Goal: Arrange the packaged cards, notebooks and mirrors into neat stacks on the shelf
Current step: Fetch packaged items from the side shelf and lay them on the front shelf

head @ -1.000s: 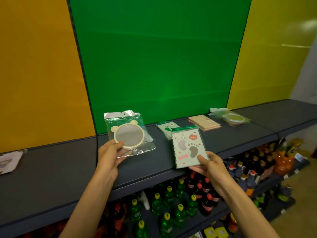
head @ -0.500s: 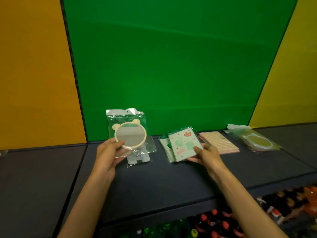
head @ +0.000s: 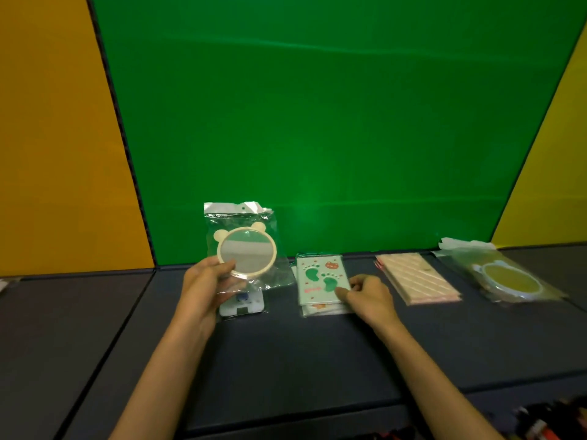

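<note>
My left hand [head: 203,287] holds up a round cream mirror with bear ears [head: 246,255] in a clear bag, upright above the dark shelf [head: 286,360]. Below it lies a white packaged item [head: 243,304]. My right hand [head: 365,295] pinches the lower right corner of a pale green card with green footprints [head: 320,281], which lies flat on top of another packaged card. To the right sits a stack of pink striped notebooks [head: 416,277], and farther right a second bagged mirror [head: 508,277] lies flat.
A green back panel [head: 317,122] rises behind the shelf, with an orange panel [head: 47,138] to the left and a yellow one [head: 559,185] to the right. Bottle tops [head: 540,423] show below the shelf's front edge at lower right.
My right hand carried the footprint card from in front of the shelf down onto the card lying on the shelf. The left hand kept the mirror raised. The camera moved closer.
</note>
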The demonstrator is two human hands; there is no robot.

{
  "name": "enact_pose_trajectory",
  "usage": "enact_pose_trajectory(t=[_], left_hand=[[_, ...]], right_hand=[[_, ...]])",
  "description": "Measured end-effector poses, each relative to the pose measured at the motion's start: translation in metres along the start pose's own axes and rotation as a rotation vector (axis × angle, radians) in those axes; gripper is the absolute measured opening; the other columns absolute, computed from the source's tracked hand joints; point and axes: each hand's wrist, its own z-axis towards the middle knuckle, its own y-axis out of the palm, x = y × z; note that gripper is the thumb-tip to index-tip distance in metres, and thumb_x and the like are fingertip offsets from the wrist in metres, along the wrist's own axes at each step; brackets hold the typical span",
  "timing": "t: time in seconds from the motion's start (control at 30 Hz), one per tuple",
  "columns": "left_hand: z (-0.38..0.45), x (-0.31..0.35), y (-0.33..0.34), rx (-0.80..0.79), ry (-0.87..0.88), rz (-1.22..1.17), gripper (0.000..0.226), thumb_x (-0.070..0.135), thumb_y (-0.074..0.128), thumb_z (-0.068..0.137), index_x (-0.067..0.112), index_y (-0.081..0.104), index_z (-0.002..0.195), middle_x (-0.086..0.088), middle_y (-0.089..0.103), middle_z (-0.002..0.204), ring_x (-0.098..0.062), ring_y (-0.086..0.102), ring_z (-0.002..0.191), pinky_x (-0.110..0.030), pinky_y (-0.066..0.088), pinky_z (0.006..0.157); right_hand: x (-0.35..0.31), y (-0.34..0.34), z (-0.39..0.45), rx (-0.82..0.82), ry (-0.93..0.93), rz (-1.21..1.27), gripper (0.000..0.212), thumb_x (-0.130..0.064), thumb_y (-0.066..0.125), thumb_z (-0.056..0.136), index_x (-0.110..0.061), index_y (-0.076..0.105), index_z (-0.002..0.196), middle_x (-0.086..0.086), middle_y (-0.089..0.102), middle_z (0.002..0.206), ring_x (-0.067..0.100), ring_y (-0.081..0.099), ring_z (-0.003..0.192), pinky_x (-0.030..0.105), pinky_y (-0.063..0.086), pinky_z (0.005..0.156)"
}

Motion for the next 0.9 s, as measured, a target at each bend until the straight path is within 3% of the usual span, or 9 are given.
enact_pose_trajectory(t=[0.17,0.33,0.43,0.6,0.8,0.9], left_hand=[[-0.014,-0.014,0.035,0.011,0.003,-0.001,0.017,0.002,0.063,0.09,0.005,0.066,0.106,-0.01,0.076,0.09,-0.02,0.073,0.073,-0.027,0.062,0.064],[-0.031,-0.03,0.092,0.007,0.001,-0.014,0.018,0.003,0.063,0.09,0.004,0.064,0.108,-0.014,0.073,0.095,-0.022,0.07,0.079,-0.024,0.06,0.057],[-0.039,-0.046,0.138,-0.013,-0.012,-0.009,0.011,0.004,0.064,0.088,0.009,0.064,0.098,-0.008,0.073,0.081,-0.019,0.069,0.067,-0.027,0.059,0.06],[-0.061,-0.077,0.228,-0.084,-0.048,0.012,0.015,0.005,0.064,0.086,0.005,0.066,0.101,-0.01,0.073,0.087,-0.025,0.07,0.077,-0.027,0.06,0.057],[-0.082,-0.116,0.337,-0.209,-0.129,0.064,0.011,0.0,0.066,0.087,0.01,0.063,0.089,-0.005,0.071,0.074,-0.016,0.067,0.065,-0.029,0.057,0.061],[-0.088,-0.135,0.38,-0.291,-0.198,0.066,0.016,0.001,0.069,0.086,0.01,0.061,0.097,-0.009,0.076,0.088,-0.019,0.073,0.074,-0.029,0.059,0.058]], right_hand=[[0.017,-0.013,0.012,-0.04,-0.139,-0.095,0.035,-0.034,0.073,0.083,-0.011,0.07,0.109,0.003,0.065,0.097,0.019,0.06,0.095,0.027,0.043,0.077],[0.038,-0.063,0.025,0.014,-0.246,-0.069,0.026,-0.029,0.067,0.09,-0.019,0.069,0.113,0.0,0.06,0.104,0.014,0.057,0.098,0.025,0.042,0.082],[0.063,-0.11,0.037,0.081,-0.296,-0.103,0.025,-0.025,0.065,0.089,-0.019,0.069,0.113,0.0,0.06,0.11,0.017,0.06,0.097,0.028,0.044,0.084],[0.119,-0.189,0.06,0.19,-0.314,-0.168,0.022,-0.019,0.066,0.087,-0.018,0.07,0.108,0.003,0.06,0.103,0.022,0.062,0.091,0.032,0.046,0.083],[0.186,-0.266,0.081,0.241,-0.284,-0.201,0.021,-0.016,0.065,0.088,-0.018,0.071,0.108,-0.002,0.058,0.102,0.016,0.059,0.088,0.026,0.039,0.075],[0.212,-0.295,0.087,0.243,-0.276,-0.228,0.022,-0.017,0.063,0.09,-0.019,0.071,0.11,0.0,0.058,0.102,0.019,0.061,0.092,0.029,0.042,0.076]])
